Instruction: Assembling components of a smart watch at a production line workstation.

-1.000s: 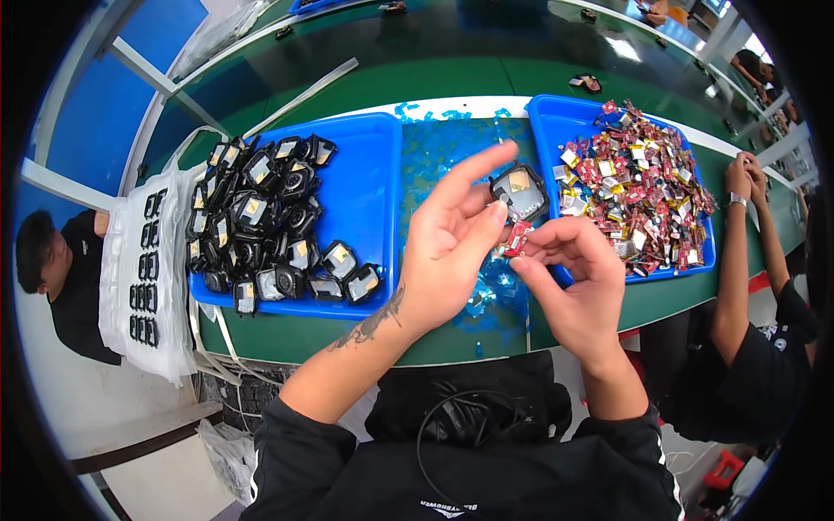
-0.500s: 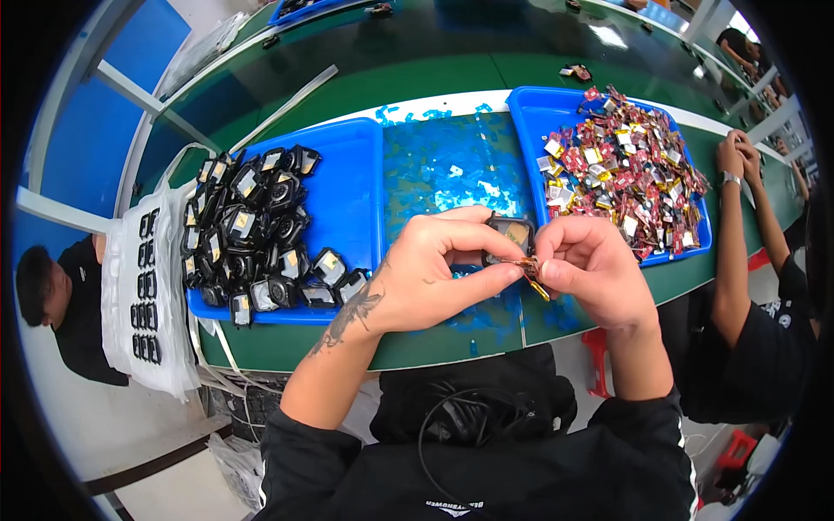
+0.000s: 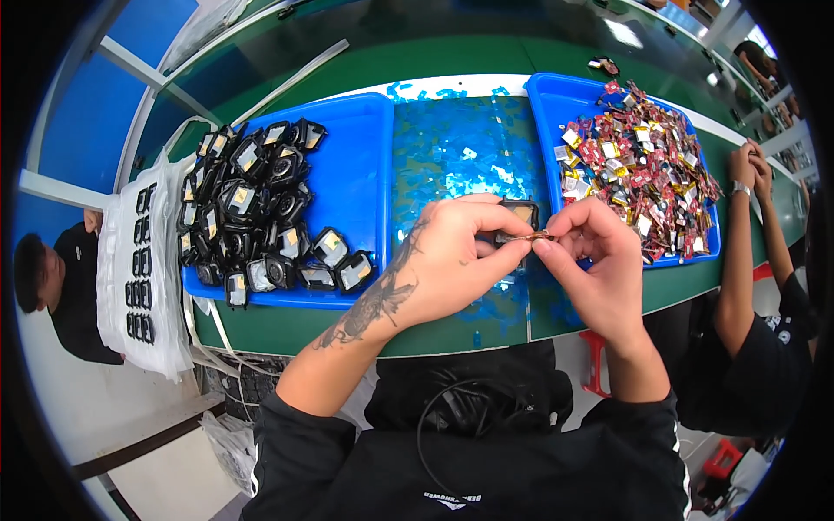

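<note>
Both hands meet over the middle of the bench. Between thumb and forefinger, my left hand [image 3: 452, 260] pinches one end of a small circuit board [image 3: 537, 235]. My right hand [image 3: 599, 260] grips its other end, also in a pinch. The board is seen nearly edge-on and mostly covered by the fingertips. Just beyond the fingers, partly hidden, is a black watch-like case [image 3: 524, 211]; whether it lies on the bench or is touched by the left hand cannot be made out.
At left, a blue tray [image 3: 352, 187] holds heaped black cases [image 3: 239, 200]. Another blue tray [image 3: 540, 108] at right is piled with red boards and silver batteries [image 3: 638, 169]. Blue film pieces [image 3: 452, 148] litter the green bench [image 3: 434, 343]. Other people sit at both sides.
The small board has turned from hanging tilted, its yellow part showing below, to nearly level and edge-on. Both hands stay pinched on it. The whole view has shifted slightly.
</note>
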